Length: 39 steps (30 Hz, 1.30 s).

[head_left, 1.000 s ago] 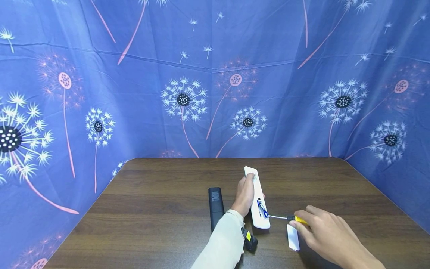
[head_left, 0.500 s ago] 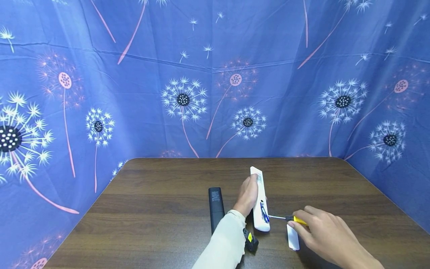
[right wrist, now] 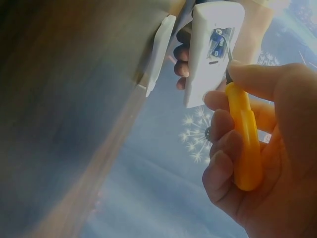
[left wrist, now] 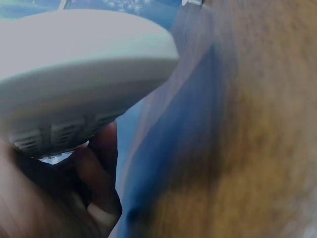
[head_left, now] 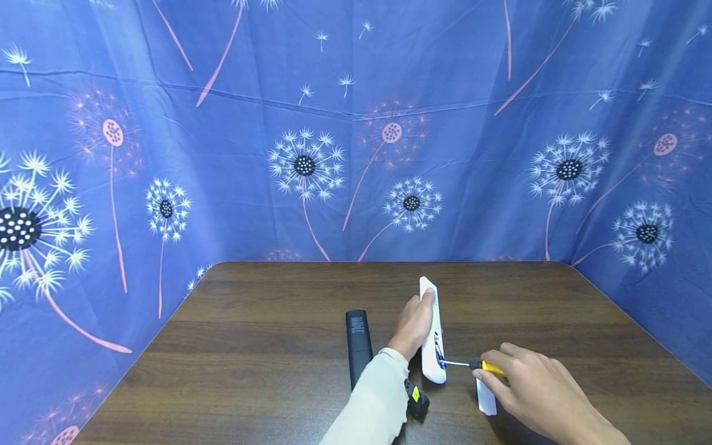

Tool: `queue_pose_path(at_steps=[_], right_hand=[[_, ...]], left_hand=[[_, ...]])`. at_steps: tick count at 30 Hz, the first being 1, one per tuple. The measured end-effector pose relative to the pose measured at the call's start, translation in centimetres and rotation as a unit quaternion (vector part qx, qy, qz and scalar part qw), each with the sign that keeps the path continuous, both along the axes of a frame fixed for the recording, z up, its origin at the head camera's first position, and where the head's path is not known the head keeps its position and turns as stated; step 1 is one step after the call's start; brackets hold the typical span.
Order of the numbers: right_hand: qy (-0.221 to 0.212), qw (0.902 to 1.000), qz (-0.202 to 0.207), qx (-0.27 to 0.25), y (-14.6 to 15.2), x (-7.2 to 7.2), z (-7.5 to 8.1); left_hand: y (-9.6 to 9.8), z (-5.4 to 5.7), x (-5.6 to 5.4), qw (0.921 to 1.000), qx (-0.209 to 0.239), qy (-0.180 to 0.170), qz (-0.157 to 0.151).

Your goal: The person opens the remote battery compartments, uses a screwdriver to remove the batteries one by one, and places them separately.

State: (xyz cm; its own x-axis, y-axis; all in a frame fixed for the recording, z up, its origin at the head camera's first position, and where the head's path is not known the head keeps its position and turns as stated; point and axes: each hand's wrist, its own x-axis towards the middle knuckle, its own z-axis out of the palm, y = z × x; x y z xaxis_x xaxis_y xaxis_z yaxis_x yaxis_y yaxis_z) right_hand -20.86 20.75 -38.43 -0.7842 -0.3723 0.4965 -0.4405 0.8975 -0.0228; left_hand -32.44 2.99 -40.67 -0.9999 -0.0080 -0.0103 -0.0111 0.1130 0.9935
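My left hand (head_left: 414, 324) grips a white remote control (head_left: 431, 355), its back tilted toward the right. The battery compartment stands uncovered, and blue batteries (right wrist: 218, 45) show inside it in the right wrist view. Between the thumb and curled fingers of my right hand (head_left: 534, 386) is a screwdriver (right wrist: 242, 134) with a yellow handle. Its thin metal shaft reaches left, the tip right at the batteries. In the left wrist view the remote's end fills the upper left, with my fingers (left wrist: 99, 168) underneath its button side.
A white battery cover (head_left: 486, 397) lies on the brown wooden table (head_left: 267, 346), just below the screwdriver. Left of my left hand lies a black remote control (head_left: 358, 340), partly hidden by the sleeve (head_left: 369, 402). A blue dandelion-print curtain (head_left: 222, 154) surrounds the table.
My left hand has moved slightly right and rolled the white remote, so its back faces more to the right. The screwdriver has shifted a little left and down, its tip staying at the batteries.
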Motion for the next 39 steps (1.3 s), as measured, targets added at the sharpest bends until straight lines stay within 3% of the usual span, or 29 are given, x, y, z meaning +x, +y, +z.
queue_pose_path(at_steps=[5,9,12,19,25,39], right_hand=[[0.007,0.9999,0.008,-0.002,0.0,-0.1,-0.3],[0.007,0.9998,0.018,-0.006,0.1,-0.1,-0.5],[0.014,0.9996,0.025,-0.008,0.2,-0.1,-0.6],[0.043,0.9982,0.040,-0.008,0.5,-0.2,-0.7],[0.014,0.9997,0.019,0.005,-0.2,-0.1,-0.4],[-0.006,0.9998,-0.012,0.011,-0.5,0.1,0.0]], left_hand=[[-0.1,0.1,0.1,0.9982,-0.060,0.004,0.001],[-0.1,0.2,0.1,0.9925,-0.122,0.004,0.013],[0.0,0.3,0.2,0.9895,-0.143,0.000,0.020],[0.2,0.4,0.2,0.9905,-0.137,-0.001,0.011],[0.1,0.3,0.3,0.9896,-0.142,-0.022,-0.003],[0.2,0.4,0.2,0.9885,-0.150,-0.015,0.002]])
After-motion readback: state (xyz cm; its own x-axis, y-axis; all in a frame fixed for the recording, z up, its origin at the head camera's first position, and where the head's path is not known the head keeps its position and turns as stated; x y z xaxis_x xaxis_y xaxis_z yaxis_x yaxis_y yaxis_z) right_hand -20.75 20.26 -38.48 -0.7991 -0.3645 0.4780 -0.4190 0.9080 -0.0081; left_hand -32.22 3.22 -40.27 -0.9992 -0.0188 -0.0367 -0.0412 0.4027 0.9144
